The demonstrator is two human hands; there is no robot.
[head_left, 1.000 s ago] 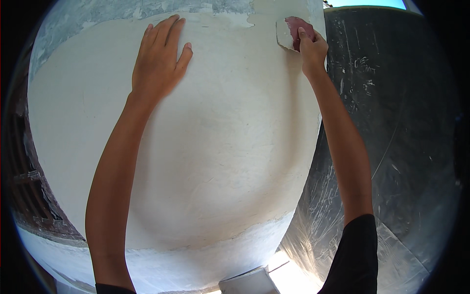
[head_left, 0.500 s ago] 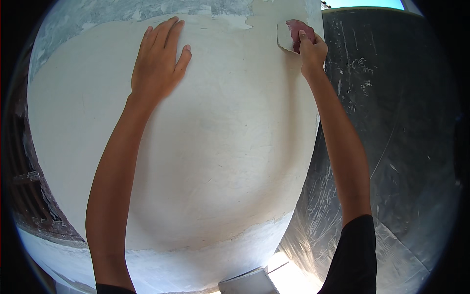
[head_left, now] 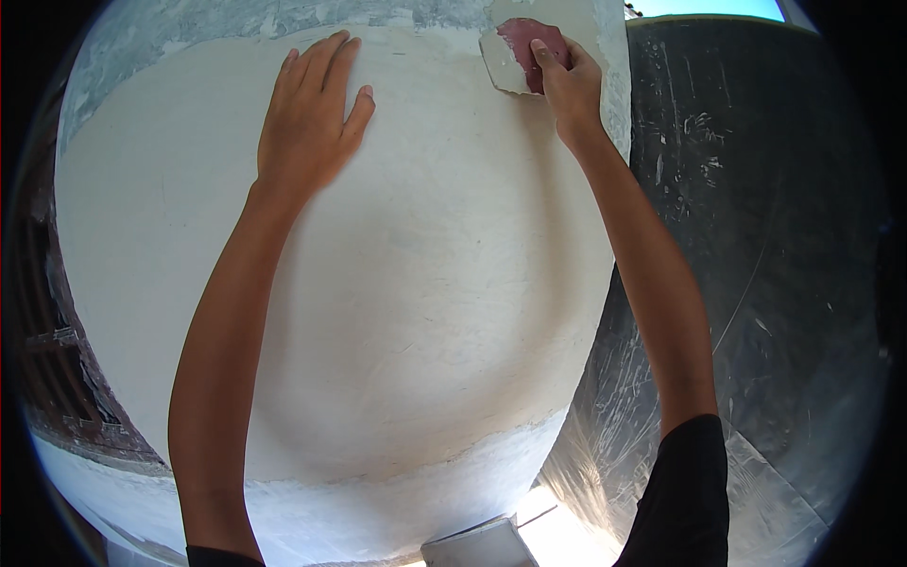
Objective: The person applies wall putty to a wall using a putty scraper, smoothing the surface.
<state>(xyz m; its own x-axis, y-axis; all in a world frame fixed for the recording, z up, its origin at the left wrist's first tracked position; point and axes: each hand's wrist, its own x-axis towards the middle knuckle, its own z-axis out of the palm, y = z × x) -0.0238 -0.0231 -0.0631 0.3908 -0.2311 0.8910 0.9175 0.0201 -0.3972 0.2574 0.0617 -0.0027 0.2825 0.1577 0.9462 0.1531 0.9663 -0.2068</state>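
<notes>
My right hand (head_left: 574, 90) grips a dark red putty spreader (head_left: 535, 47), a flat scraper smeared with pale putty along its left side. The thumb presses on its face, and the spreader lies against the upper right of a wall (head_left: 406, 236) coated in off-white plaster. Farther left, my left hand (head_left: 307, 118) rests flat on the same wall with its fingers stretched upward and the thumb apart. It holds nothing. Above both hands runs a rough grey-blue strip (head_left: 246, 17) not covered by the smooth pale coat.
Dark plastic sheeting (head_left: 756, 217) with white splashes hangs beyond the wall's right edge. A brown slatted frame (head_left: 66, 369) borders the wall on the left. Below, a pale grey boxy object (head_left: 482, 546) stands near a bright patch of floor.
My right hand has moved left and slightly up with the spreader, away from the wall's right edge. My left hand has stayed almost in place.
</notes>
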